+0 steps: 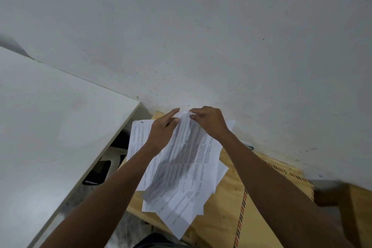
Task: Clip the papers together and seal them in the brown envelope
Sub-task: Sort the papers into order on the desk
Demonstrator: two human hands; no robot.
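Several printed white papers (187, 159) are lifted at their far edge and hang down toward me over a wooden table (227, 203). My left hand (164, 129) pinches the top edge of the sheets from the left. From the right, my right hand (210, 122) grips the same top edge; something small and dark shows at its fingertips, too small to identify. More sheets (138, 137) lie flat beneath. The brown envelope (257, 223) with a red and black striped border lies on the table at the lower right, partly under my right forearm.
A white wall (201, 36) rises right behind the table. A white desk surface (50, 127) stands to the left, with dark objects (98, 171) in the gap beside it. A blurred brown shape (330, 195) sits at the far right.
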